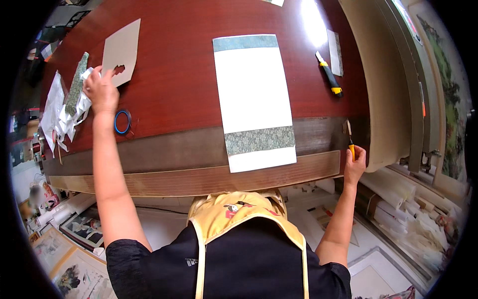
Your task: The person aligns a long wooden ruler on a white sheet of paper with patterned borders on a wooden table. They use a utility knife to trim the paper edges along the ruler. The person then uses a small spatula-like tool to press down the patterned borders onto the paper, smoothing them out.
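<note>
- One slim yellow-handled tool (352, 150) is held in the right hand (355, 164), its thin blade pointing away from the person, over the dark strip near the table's right end.
- The right hand is closed around the handle, thumb and fingers together at its lower part.
- The left hand (101, 90) reaches far out to the left, fingers bent at the crumpled white paper (68, 124); whether they grip it or only touch it, I cannot tell.
- Beside that paper lie a green patterned strip (78, 82) and a whitish crumpled sheet (51, 109).
- Just beyond the left hand sits a beige card (121, 44) with a dark, jagged patch near its lower edge.
- A blue ring (116, 122) lies to the right of the left forearm.
- Between the hands, well apart from both, a long white panel (253, 89) lies flat, with a green band across its far end and a patterned band nearer the person.
- Beyond the right hand are a black-and-yellow cutter (330, 78) and a narrow pale strip (334, 52).
- All these rest on or above the reddish-brown table (172, 74).
</note>
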Tool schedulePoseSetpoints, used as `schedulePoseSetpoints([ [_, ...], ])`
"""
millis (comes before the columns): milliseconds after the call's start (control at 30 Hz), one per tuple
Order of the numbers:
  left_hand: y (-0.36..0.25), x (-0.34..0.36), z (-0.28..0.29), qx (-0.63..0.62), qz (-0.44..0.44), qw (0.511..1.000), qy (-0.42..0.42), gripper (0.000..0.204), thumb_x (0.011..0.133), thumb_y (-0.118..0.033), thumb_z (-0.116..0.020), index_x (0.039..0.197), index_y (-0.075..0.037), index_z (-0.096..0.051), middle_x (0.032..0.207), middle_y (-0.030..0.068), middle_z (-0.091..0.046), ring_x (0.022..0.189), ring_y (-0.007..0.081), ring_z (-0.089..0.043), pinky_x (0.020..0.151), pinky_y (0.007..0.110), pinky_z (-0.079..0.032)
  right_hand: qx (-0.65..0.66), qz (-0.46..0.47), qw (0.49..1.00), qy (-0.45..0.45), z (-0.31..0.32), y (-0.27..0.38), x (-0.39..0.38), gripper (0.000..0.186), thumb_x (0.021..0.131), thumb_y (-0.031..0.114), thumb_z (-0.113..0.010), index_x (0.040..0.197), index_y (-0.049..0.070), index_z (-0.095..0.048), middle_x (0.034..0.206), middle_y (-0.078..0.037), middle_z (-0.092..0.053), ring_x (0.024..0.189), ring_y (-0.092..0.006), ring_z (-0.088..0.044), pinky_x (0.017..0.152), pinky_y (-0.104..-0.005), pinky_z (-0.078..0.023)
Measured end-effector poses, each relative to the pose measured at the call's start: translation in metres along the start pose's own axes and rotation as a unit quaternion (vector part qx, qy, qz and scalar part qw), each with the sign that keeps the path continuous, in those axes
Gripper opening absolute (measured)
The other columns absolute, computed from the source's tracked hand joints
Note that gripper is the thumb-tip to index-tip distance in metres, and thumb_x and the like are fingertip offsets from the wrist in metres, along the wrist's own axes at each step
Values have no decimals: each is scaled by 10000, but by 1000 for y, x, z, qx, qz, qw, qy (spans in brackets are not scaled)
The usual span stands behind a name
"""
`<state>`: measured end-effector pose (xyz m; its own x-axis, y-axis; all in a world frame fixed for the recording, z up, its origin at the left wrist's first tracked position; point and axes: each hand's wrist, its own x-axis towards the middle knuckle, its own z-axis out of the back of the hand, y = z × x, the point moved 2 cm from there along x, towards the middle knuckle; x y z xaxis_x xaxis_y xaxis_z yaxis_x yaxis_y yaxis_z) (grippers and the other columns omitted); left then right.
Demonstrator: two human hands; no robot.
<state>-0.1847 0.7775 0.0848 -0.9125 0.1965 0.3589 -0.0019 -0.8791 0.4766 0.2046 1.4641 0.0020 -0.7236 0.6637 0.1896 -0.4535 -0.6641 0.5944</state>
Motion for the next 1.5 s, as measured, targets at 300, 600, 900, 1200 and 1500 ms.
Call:
schedulePoseSetpoints([
  [300,-261,-116,114,-404,-163,896,91,707,919,-397,-723,1530,-145,-475,1616,177,-335,1488,397,-308,1214,601,-214,26,-20,999,-24,-20,-62,26,302,989,181,-696,1215,-5,-620,1129,-143,-681,1024,-269,-662,929,-369,-522],
  [600,-85,-180,0,-150,268,932,192,839,873,-391,-740,1551,-73,-361,1605,220,-339,1404,469,-387,1132,584,-373,-47,-22,998,30,-14,-87,9,422,1033,330,-648,1268,-15,-594,1220,-183,-670,1109,-316,-644,959,-404,-501],
  [900,-23,-124,-104,-173,221,922,268,485,987,-278,-604,1402,-47,-503,1456,186,-509,1355,397,-483,1132,552,-402,-44,-48,998,22,-13,-100,12,389,1014,283,-668,1260,-14,-616,1183,-169,-684,1080,-308,-648,963,-388,-496],
  [1200,-216,-75,43,-434,-49,897,-60,505,828,-256,-736,1268,-60,-586,1305,169,-537,1223,391,-483,1019,545,-404,-187,-85,978,28,-15,-61,5,624,960,472,-700,1306,-30,-568,1229,-257,-602,1147,-430,-589,982,-490,-476],
  [1500,-393,-105,112,-380,-222,862,251,900,953,-705,-516,1668,-273,-182,1720,211,-50,1557,508,58,1202,719,19,-236,1,968,-87,9,-25,-17,596,963,384,-705,1381,-6,-537,1251,-226,-579,1180,-420,-551,1030,-488,-440],
])
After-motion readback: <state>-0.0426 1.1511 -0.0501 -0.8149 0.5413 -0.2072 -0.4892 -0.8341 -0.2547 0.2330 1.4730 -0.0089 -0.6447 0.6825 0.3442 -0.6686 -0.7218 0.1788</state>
